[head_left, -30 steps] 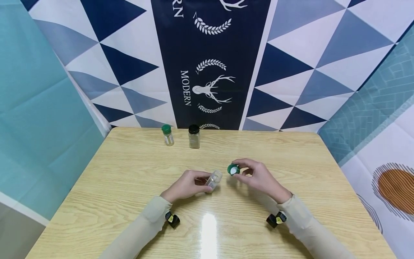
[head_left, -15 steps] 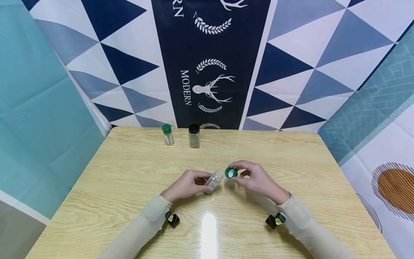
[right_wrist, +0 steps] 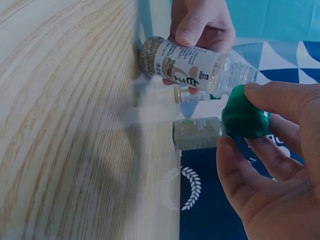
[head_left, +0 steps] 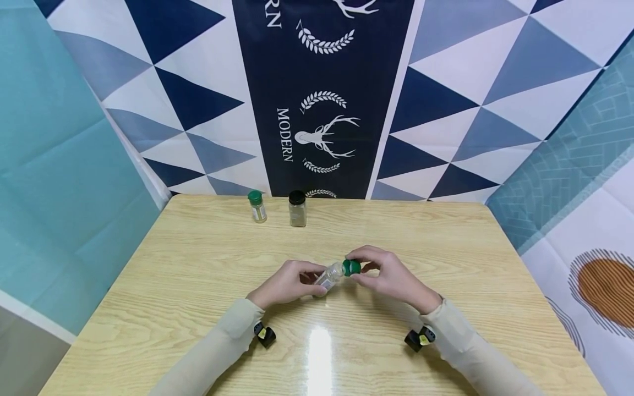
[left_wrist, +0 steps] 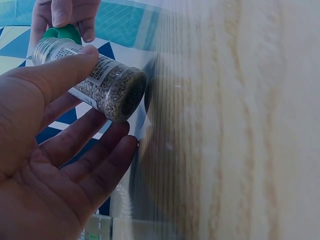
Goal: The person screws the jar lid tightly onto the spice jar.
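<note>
My left hand (head_left: 287,284) grips a small clear spice jar (head_left: 328,276) by its lower body, tilted with its mouth toward the right. In the left wrist view, small pale seeds show inside the jar (left_wrist: 117,90), behind a printed white label. My right hand (head_left: 392,275) pinches a green cap (head_left: 351,268) between thumb and fingers, right at the jar's mouth. In the right wrist view, the green cap (right_wrist: 245,115) is beside the threaded neck, tilted against its line; whether they touch I cannot tell.
Toward the back of the wooden table (head_left: 208,247) stand a green-capped jar (head_left: 257,207) and a black-lidded jar (head_left: 297,209), both upright. A patterned cloth (head_left: 327,99) hangs behind the table's far edge.
My right hand has moved left, bringing the green cap to the jar's mouth and turning its opening toward the jar. The left hand and the jar have hardly moved.
</note>
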The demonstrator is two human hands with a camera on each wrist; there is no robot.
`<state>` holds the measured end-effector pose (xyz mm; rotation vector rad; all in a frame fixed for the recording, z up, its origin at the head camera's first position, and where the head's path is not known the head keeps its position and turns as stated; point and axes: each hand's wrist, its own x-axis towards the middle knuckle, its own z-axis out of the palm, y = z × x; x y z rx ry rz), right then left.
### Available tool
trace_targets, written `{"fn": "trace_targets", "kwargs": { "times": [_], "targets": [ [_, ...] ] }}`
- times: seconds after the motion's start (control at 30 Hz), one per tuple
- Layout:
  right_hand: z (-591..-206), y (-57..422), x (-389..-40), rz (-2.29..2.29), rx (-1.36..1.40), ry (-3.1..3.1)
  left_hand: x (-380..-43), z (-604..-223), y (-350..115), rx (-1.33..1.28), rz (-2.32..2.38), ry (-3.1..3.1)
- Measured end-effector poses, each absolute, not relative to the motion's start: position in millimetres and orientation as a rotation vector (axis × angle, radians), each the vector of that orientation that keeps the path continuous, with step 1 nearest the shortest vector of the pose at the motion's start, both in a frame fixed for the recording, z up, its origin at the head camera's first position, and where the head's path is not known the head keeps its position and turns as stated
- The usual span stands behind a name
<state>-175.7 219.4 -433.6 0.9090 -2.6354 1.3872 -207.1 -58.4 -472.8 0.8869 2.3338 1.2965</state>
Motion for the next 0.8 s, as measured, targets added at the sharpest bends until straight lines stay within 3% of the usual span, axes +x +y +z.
{"fn": "trace_targets", "kwargs": {
  "times": [0.8],
  "targets": [
    [-430, 206, -176, 1.352, 0.945, -2.642, -209, -473, -55, 0.952, 1.273, 2.338]
  ]
}}
